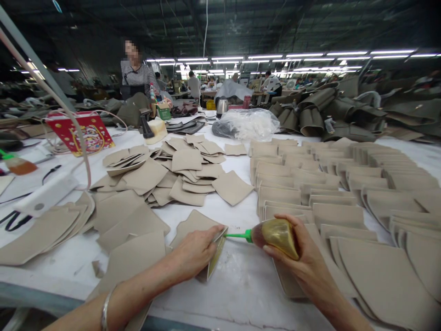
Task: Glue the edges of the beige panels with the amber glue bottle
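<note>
My left hand (197, 250) pinches the folded edge of a beige leather piece (193, 224) lying on the white table (241, 280). A glossy yellowish strip shows along the part of the piece that faces right. Wrapped around a squeeze bottle of amber glue (275, 236) is my right hand (298, 250), tilting the bottle on its side. The bottle's thin green nozzle (237, 236) points left, its tip at the leather edge beside my left fingertips. Whether liquid is coming out is too small to tell.
Loose beige pieces (186, 161) lie heaped beyond my left hand. Overlapping rows of folded pieces (337, 216) cover the right side. At left are a white power strip (48, 195), a red box (81, 131) and another glue bottle (19, 164). A person (136, 69) stands across the table.
</note>
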